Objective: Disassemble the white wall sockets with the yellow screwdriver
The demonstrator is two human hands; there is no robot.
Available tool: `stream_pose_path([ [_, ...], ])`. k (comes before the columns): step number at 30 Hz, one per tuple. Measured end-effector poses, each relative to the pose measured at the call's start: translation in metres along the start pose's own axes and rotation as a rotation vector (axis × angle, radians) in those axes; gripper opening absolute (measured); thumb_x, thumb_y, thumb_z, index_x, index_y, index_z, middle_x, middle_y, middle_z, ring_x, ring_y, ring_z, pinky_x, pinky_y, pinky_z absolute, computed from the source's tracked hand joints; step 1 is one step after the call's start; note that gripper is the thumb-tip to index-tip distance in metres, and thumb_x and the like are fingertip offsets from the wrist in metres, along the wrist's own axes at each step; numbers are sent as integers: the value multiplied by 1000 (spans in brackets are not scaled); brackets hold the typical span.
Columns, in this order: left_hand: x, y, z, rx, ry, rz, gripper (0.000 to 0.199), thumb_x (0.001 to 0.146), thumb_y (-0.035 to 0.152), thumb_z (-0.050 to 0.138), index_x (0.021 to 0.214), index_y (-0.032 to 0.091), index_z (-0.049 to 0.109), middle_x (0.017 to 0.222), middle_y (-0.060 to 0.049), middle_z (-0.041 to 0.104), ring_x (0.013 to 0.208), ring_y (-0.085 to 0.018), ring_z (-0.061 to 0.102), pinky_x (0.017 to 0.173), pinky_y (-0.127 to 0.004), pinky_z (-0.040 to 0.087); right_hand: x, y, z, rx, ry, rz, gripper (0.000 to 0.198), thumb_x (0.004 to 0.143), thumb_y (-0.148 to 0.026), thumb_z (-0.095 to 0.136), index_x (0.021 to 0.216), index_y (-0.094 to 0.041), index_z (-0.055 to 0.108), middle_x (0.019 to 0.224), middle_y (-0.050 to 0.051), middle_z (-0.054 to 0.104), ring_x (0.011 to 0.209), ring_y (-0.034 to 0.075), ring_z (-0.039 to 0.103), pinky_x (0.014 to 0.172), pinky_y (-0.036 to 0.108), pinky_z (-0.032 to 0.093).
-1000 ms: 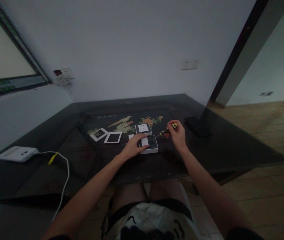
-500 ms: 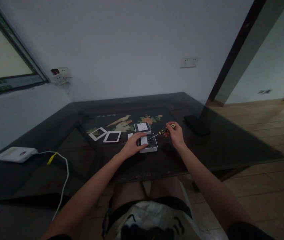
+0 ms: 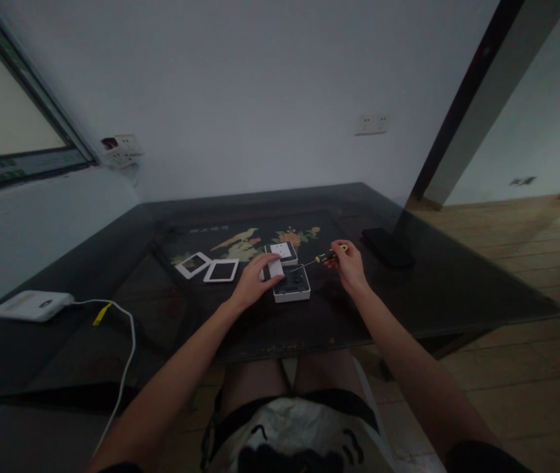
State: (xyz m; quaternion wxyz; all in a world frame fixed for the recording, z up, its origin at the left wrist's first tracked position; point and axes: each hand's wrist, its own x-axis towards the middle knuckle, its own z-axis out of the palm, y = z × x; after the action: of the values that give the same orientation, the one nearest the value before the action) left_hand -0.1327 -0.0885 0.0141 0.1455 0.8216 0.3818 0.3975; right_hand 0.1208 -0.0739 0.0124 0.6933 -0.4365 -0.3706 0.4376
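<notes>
Between the thumb and fingers of my left hand is a white rectangular cover piece, tilted at the left edge of a square white-rimmed wall-switch body. The dark inside of that body shows. My right hand is closed round the yellow-and-black handle of a screwdriver. Its thin shaft points left, with the tip over the switch body near the cover piece; whether it touches is too small to tell. Just behind lies a socket panel with a white face. Two white square frames lie to the left.
A dark table with a bird-and-flower picture carries everything. At the right lies a black phone-like object. On the left are a white flat device and its white cable with a yellow tag. Wall sockets are behind.
The white cover piece has come up off the switch body and moved left with my left hand. My right hand and the screwdriver have barely shifted.
</notes>
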Motion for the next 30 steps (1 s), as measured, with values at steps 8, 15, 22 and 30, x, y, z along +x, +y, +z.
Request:
stream_pose_path([
  [8, -6, -63, -45, 273, -69, -231, 51, 71, 31, 73, 118, 18, 58, 113, -14, 67, 108, -32, 61, 94, -51, 45, 0, -1, -1, 45, 14, -2, 34, 62, -40, 72, 82, -21, 52, 62, -8, 58, 41, 8, 57, 36, 18, 43],
  [15, -12, -72, -47, 197, -245, -164, 53, 68, 29, 73, 119, 20, 59, 122, -13, 64, 112, -30, 60, 98, -47, 45, -2, -5, 1, 92, -15, -4, 37, 62, -37, 75, 85, -22, 51, 62, -8, 59, 45, 9, 60, 41, 19, 45],
  [22, -7, -53, -47, 226, -191, -128, 45, 76, 30, 66, 119, 19, 58, 125, -12, 61, 118, -29, 55, 103, -48, 42, -2, -5, 1, 85, -47, -45, 50, 58, -32, 77, 97, -21, 49, 71, -4, 66, 49, 10, 62, 44, 19, 44],
  [30, -5, 3, -12, 29, -122, 67, 31, 90, 33, 52, 117, 20, 57, 124, -10, 57, 120, -23, 51, 106, -43, 39, -4, -12, -2, -81, 92, -345, 34, 77, -39, 65, 102, -25, 47, 67, -7, 53, 44, 8, 49, 39, 19, 38],
])
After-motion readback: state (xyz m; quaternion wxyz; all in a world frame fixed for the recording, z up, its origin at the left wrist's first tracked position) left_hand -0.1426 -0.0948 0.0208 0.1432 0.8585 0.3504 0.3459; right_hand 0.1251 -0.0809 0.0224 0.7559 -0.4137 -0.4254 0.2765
